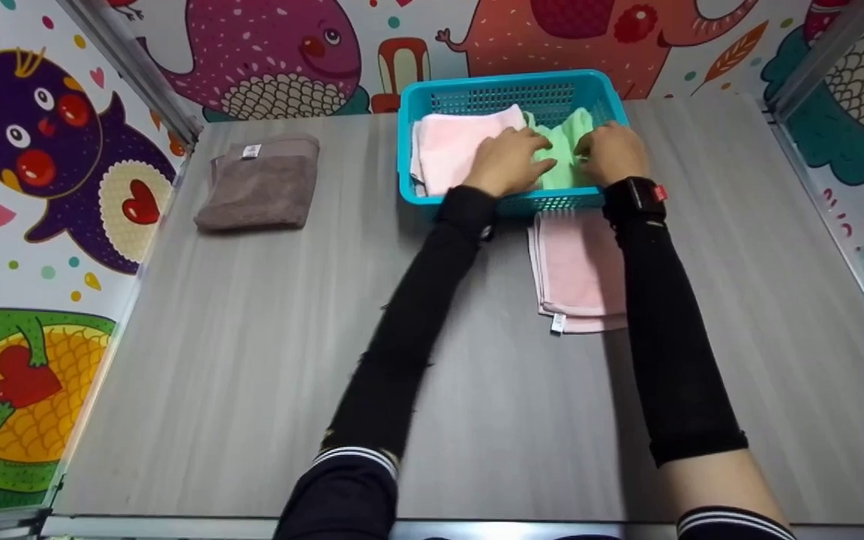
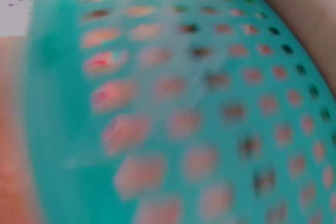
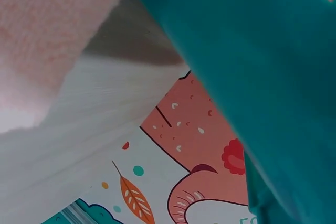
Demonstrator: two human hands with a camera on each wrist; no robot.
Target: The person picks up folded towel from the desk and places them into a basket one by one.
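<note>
at twelve o'clock, inside the teal basket (image 1: 477,94), left hand (image 1: 505,161) and right hand (image 1: 612,152) pinch the green towel (image 1: 561,154), holding it flat beside the pink towel (image 1: 451,142).

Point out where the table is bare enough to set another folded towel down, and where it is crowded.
Bare tabletop stretches between the brown towel and the left forearm, down to the near edge. The strip right of the pink towel is free too. Crowded: the teal basket, where the left hand and right hand rest on the green towel beside a folded pink one.
</note>
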